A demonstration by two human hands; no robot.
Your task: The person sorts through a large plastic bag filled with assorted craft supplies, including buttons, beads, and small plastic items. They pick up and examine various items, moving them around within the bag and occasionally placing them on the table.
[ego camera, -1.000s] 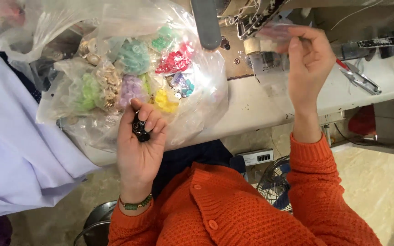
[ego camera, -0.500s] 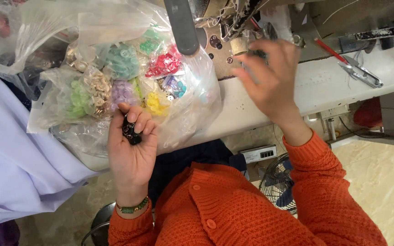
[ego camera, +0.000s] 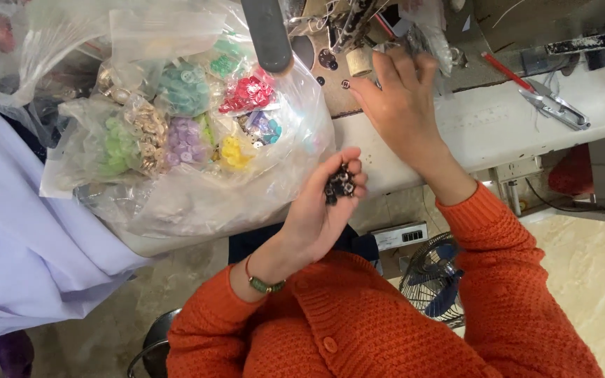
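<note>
A small heap of dark buttons (ego camera: 339, 183) sits cupped in the left hand (ego camera: 323, 210), fingers curled around it, just off the bench (ego camera: 484, 126) edge. They look light, hard and slippery, best pinched singly by the rim. At one o'clock the right hand (ego camera: 404, 105) reaches under the sewing machine (ego camera: 344, 28); whether its fingertips pinch anything I cannot tell. At ten o'clock lies a clear bag of coloured buttons (ego camera: 197, 126).

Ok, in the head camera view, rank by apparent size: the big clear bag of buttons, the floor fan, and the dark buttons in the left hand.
1. Big clear bag of buttons
2. Floor fan, partly hidden by the sleeve
3. Dark buttons in the left hand
</note>
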